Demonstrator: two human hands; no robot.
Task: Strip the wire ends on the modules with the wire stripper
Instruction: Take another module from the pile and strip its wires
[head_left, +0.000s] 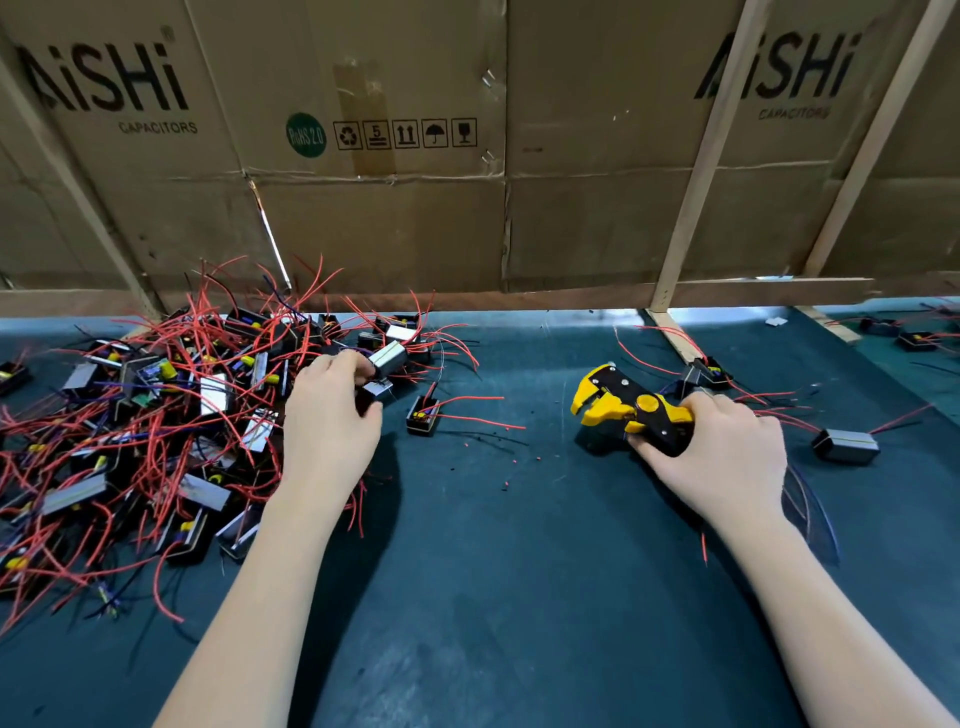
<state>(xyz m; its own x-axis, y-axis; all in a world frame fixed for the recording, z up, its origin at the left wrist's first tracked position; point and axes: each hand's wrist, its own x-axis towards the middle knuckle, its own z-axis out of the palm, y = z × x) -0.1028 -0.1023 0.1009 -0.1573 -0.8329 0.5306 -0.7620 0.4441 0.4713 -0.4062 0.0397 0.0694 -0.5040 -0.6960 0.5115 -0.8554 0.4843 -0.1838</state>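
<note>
Your left hand (332, 410) pinches one module (388, 359) at the pile's (130, 431) 3 o'clock edge. Your right hand (722, 447) grips one wire stripper (631, 410); its head points to 10 o'clock.

A heap of modules (156, 415) lies at the left of the table (493, 571). 1 module (423, 415) sits just right of it. The wire stripper (631, 413) lies right of centre, with more modules (845, 446) farther right. A cardboard wall (467, 156) stands behind.

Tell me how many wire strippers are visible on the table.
1. The wire stripper is held by the right hand above the green mat. Others may be hidden in the module pile.
</note>
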